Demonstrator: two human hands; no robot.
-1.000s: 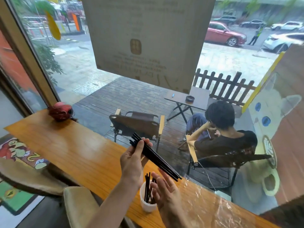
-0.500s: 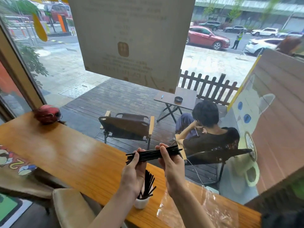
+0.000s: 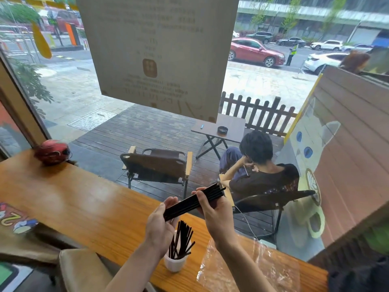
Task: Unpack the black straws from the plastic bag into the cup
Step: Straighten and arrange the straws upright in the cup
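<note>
Two bare hands, left hand (image 3: 161, 223) and right hand (image 3: 216, 213), grip one tilted bundle of thin black straws (image 3: 193, 202) above one white cup (image 3: 174, 263) holding more straws, beside one crinkled clear plastic bag (image 3: 248, 268) lying flat on a glossy wooden counter (image 3: 73, 207).

You are in a café, at a long wooden table (image 3: 84, 199) set against a big street-facing window (image 3: 84, 91). A notice (image 3: 157, 49) hangs on the glass, its print reversed from your side, and a cat and coffee-cup drawing (image 3: 311, 165) sits at the right. Just outside is a wooden deck (image 3: 147, 131) with folding chairs (image 3: 156, 165), a small table with an ashtray (image 3: 222, 130), a seated customer (image 3: 263, 175) and a picket fence (image 3: 259, 112). Farther off, cars (image 3: 255, 51) line the street. Near you stands a cup (image 3: 174, 265) of straws (image 3: 181, 239).
</note>
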